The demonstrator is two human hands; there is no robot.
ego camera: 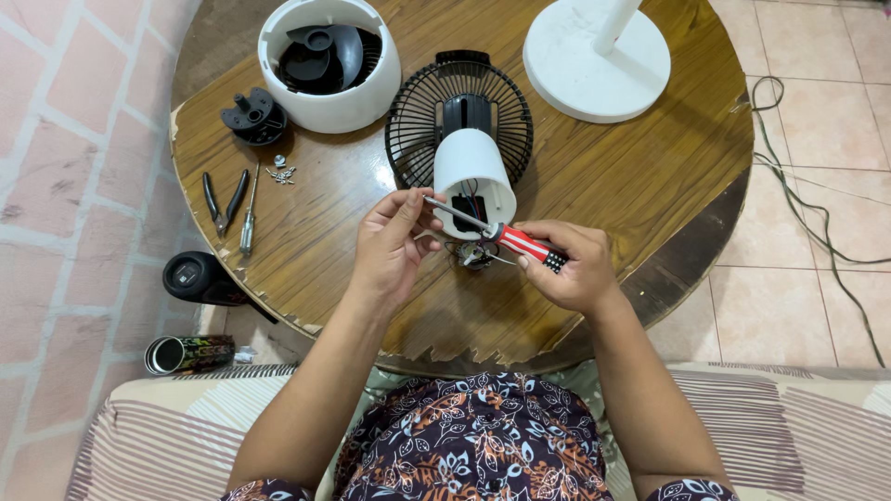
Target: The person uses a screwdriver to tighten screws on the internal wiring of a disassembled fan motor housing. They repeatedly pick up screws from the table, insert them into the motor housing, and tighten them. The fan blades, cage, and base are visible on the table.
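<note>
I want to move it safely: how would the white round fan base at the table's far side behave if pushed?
The white round fan base looks wide and flat, so it would probably slide, not tip. Its upright pole may make it top-heavy if lifted. The wooden table looks smooth, so sliding seems easy.

Single head-worn view, looking steeply down from above the near edge of the round, dark brown wooden tabletop [650, 167]. Close range: whole tabletop framed, far edge cropped, tiled floor [817, 297] visible both sides. No second view.

The person wears a dark garment [473, 436] printed with orange and white flowers and leaves. Short sleeves [691, 490] of the same print end above the elbows, leaving both forearms bare. No rings, watch or bracelets show on either hand.
</note>
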